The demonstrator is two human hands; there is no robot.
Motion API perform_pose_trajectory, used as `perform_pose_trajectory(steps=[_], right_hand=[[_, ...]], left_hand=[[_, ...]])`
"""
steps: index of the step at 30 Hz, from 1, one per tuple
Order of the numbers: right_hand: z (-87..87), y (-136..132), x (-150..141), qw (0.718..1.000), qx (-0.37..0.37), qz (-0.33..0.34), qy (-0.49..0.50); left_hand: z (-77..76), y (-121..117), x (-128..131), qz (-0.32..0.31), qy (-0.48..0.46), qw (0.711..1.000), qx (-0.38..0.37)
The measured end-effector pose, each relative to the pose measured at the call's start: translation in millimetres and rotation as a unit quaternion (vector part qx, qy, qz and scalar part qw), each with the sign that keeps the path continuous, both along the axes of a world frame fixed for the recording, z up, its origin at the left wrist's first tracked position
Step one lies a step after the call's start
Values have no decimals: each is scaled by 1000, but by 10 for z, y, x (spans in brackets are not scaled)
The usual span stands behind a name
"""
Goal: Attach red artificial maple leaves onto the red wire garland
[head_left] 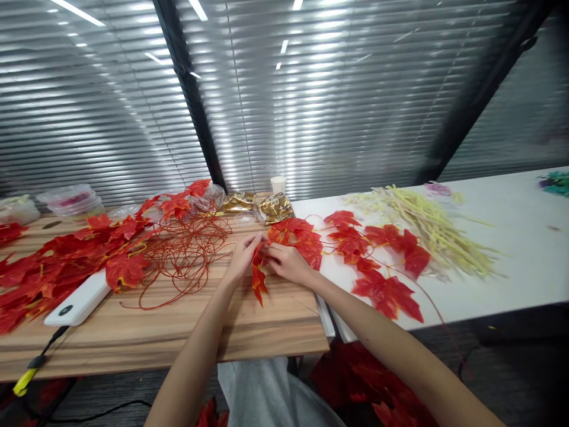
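Above the front middle of the wooden table, my left hand [244,255] is closed on a red artificial maple leaf [258,279] that hangs down between my hands. My right hand [287,261] pinches the same leaf near its top, its fingertips close to those of the left. Whether the cord runs between my fingers is hidden. Just behind my right hand lie more red leaves [306,240]. A loose tangle of red-brown cord [186,249] is left of my hands. Leaves strung on cord [389,293] spread over the white table to the right.
A heap of red leaves [57,261] and a white power bank [80,302] with a cable lie left. Gold packets [274,209] and a paper cup [278,184] stand behind. Pale yellow strips [435,228] lie on the white table [524,249]. A gap separates the tables.
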State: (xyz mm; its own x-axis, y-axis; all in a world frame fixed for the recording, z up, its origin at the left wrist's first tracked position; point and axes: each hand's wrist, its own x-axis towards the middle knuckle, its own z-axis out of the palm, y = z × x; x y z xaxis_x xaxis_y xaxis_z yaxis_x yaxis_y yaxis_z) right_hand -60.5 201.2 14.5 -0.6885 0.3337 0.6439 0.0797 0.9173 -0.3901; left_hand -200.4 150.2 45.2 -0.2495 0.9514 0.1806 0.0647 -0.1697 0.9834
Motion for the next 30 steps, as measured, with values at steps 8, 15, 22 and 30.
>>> perform_pose_trajectory(steps=[8, 15, 22, 30], right_hand=[[3, -1, 0, 1000, 0, 5, 3], [0, 2, 3, 1000, -2, 1, -7], [-2, -2, 3, 1000, -2, -4, -11], [-9, 2, -2, 1000, 3, -5, -22]], left_hand=[[-13, 5, 0, 8, 10, 1000, 2], [-25, 16, -6, 9, 1, 1000, -10], [-13, 14, -2, 13, 4, 1000, -10], [-5, 16, 1, 9, 20, 1000, -5]])
